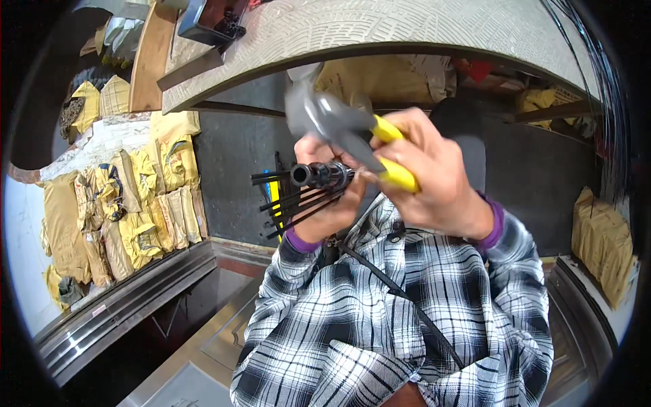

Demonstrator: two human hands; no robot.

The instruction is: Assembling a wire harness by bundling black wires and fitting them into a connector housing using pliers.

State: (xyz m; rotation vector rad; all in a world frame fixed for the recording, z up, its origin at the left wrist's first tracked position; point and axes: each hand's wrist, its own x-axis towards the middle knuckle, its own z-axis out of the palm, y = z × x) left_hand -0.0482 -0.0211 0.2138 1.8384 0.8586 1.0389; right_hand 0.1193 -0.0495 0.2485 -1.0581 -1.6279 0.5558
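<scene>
In my right hand (437,176) is a pair of pliers (339,125) with yellow handles, their grey metal head smeared by motion and pointing up to the left. My left hand (332,217) is closed around a bundle of thin black rods with a black tube, which looks like an umbrella frame (308,178). The open end of the tube faces left and the loose rod ends fan out below it. My right fingertips meet the frame close to my left fingers. The pliers' head is above the frame; whether its jaws grip anything cannot be seen.
Ahead runs a grey textured tabletop (407,27), with a blue box (210,24) of small black parts at its left. Yellow packages (135,203) are stacked to the left. Long black wires (600,88) hang at the right, above another yellow bundle (600,237).
</scene>
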